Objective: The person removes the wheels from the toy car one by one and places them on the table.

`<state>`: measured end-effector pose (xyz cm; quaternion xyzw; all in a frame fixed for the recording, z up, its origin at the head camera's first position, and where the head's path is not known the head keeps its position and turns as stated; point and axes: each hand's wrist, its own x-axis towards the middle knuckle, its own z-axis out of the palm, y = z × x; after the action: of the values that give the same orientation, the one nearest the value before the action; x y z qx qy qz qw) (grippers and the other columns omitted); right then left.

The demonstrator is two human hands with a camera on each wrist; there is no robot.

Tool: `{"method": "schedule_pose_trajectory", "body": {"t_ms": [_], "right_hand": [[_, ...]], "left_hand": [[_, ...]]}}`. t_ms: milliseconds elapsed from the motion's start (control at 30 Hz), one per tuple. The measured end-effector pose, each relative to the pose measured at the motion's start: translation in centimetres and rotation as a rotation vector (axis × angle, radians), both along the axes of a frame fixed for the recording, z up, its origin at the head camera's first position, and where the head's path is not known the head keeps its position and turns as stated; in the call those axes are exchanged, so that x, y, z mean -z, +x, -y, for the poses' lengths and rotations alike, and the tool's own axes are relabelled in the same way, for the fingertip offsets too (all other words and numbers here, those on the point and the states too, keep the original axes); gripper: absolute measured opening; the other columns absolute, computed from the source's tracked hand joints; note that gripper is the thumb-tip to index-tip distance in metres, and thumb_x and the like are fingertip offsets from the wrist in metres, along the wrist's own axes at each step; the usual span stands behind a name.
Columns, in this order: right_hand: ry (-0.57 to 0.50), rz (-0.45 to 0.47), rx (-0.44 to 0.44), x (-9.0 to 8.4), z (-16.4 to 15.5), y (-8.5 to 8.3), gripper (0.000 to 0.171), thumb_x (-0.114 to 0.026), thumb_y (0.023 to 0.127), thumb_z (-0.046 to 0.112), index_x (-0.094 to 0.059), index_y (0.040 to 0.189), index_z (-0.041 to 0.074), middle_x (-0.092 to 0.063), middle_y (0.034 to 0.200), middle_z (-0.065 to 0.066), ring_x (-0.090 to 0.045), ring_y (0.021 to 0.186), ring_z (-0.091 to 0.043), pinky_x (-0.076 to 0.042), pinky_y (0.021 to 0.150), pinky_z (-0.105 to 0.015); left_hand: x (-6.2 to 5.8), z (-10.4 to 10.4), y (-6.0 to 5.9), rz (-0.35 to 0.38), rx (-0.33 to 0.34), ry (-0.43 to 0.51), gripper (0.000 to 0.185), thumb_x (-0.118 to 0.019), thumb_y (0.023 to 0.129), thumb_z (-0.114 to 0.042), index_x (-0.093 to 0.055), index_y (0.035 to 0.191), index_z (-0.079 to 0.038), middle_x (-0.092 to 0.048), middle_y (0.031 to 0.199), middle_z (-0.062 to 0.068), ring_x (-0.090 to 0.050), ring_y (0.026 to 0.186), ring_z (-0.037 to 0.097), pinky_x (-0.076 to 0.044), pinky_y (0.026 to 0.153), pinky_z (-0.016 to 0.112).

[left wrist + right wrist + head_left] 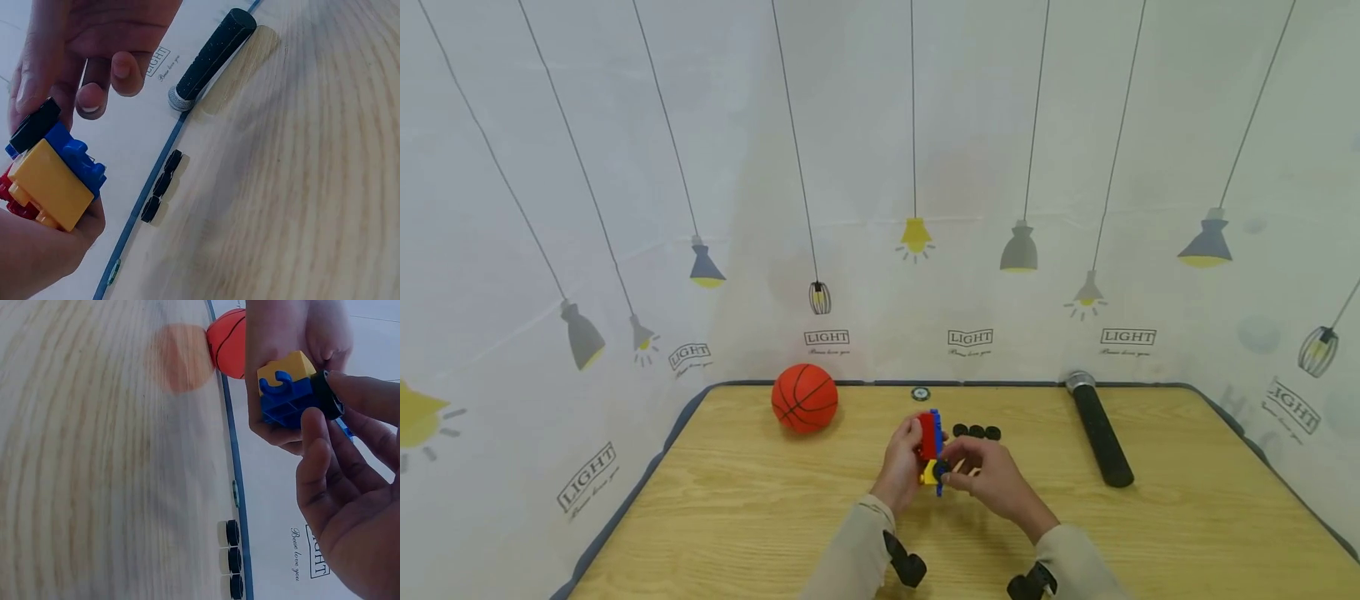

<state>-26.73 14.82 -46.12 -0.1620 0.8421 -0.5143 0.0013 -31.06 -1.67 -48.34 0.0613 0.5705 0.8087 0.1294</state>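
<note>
Starting at the left of the table: an orange ball sits near the back edge, about 10 o'clock from the hands and well apart from them, so it's out of the way.

Dead centre, the left hand has its fingers curled round a little block car, red, blue and yellow, and lifts it off the wood with the underside turned toward the other hand. That looks like a steadying grip, so the side where the wheel goes faces the right. In the left wrist view the yellow block rests against the palm with the blue one above it.

The right hand pinches a black wheel between thumb and fingertip and holds it against the blue block. The other fingers are loosely bent.

At about 1 o'clock from the car, three spare wheels lie in a tidy row within easy reach, probably set out as a supply.

Further right, at 3 o'clock, a black microphone lies flat with its head pointing to the back edge.
</note>
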Motion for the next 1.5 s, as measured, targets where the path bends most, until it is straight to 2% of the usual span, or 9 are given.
{"method": "schedule_pose_trajectory", "body": {"t_ms": [233, 533, 767, 1000, 1333, 1500], "right_hand": [[0.012, -0.005, -0.027, 0.0, 0.2, 0.0, 0.019, -0.076, 0.087, 0.011, -0.072, 0.106, 0.009, -0.069, 0.097, -0.01, -0.06, 0.073, -0.017, -0.053, 0.058, -0.027], [0.0, -0.013, -0.071, 0.7, 0.5, 0.2, 0.018, -0.076, 0.087, 0.01, -0.071, 0.103, 0.008, -0.061, 0.081, -0.006, -0.053, 0.064, -0.01, -0.049, 0.057, -0.023], [-0.007, -0.055, -0.021, 1.2, 0.9, 0.2, 0.016, -0.08, 0.082, 0.007, -0.07, 0.095, 0.005, -0.059, 0.078, -0.005, -0.047, 0.063, -0.007, -0.041, 0.057, -0.021], [-0.033, -0.049, -0.009, 1.1, 1.0, 0.2, 0.019, -0.083, 0.079, 0.007, -0.068, 0.091, 0.004, -0.058, 0.075, -0.006, -0.044, 0.06, -0.006, -0.039, 0.055, -0.021], [0.026, -0.078, 0.016, 1.5, 1.5, 0.3, 0.016, -0.082, 0.079, 0.005, -0.067, 0.085, 0.007, -0.057, 0.073, -0.001, -0.044, 0.059, -0.005, -0.039, 0.054, -0.02], [0.047, -0.107, 0.025, 1.4, 1.6, 0.3, 0.016, -0.083, 0.079, 0.006, -0.067, 0.083, 0.008, -0.058, 0.072, -0.001, -0.045, 0.06, -0.005, -0.039, 0.054, -0.02]], "left_hand": [[-0.2, -0.3, 0.2, 0.004, -0.012, -0.028, 0.046, -0.026, 0.111, -0.035, -0.04, 0.146, -0.01, -0.052, 0.135, 0.017, -0.054, 0.116, 0.022, -0.043, 0.103, 0.032], [0.2, -0.5, 0.6, -0.002, -0.011, -0.016, 0.043, -0.026, 0.111, -0.035, -0.044, 0.141, -0.011, -0.053, 0.129, 0.015, -0.055, 0.109, 0.019, -0.043, 0.097, 0.031], [0.3, -0.7, 1.0, 0.015, -0.032, -0.051, 0.044, -0.024, 0.111, -0.036, -0.04, 0.143, -0.01, -0.051, 0.123, 0.008, -0.051, 0.107, 0.018, -0.043, 0.093, 0.028], [0.3, -1.0, 1.0, -0.013, -0.044, -0.098, 0.043, -0.024, 0.111, -0.036, -0.042, 0.138, -0.008, -0.051, 0.12, 0.007, -0.05, 0.104, 0.018, -0.042, 0.087, 0.027], [0.5, -0.5, 0.9, -0.017, -0.003, -0.12, 0.041, -0.023, 0.111, -0.036, -0.044, 0.132, -0.009, -0.051, 0.115, 0.005, -0.049, 0.104, 0.019, -0.041, 0.088, 0.028], [0.6, -0.3, 0.7, -0.01, 0.016, -0.138, 0.042, -0.022, 0.111, -0.038, -0.041, 0.137, -0.009, -0.05, 0.121, 0.008, -0.05, 0.107, 0.019, -0.042, 0.09, 0.028]]}}
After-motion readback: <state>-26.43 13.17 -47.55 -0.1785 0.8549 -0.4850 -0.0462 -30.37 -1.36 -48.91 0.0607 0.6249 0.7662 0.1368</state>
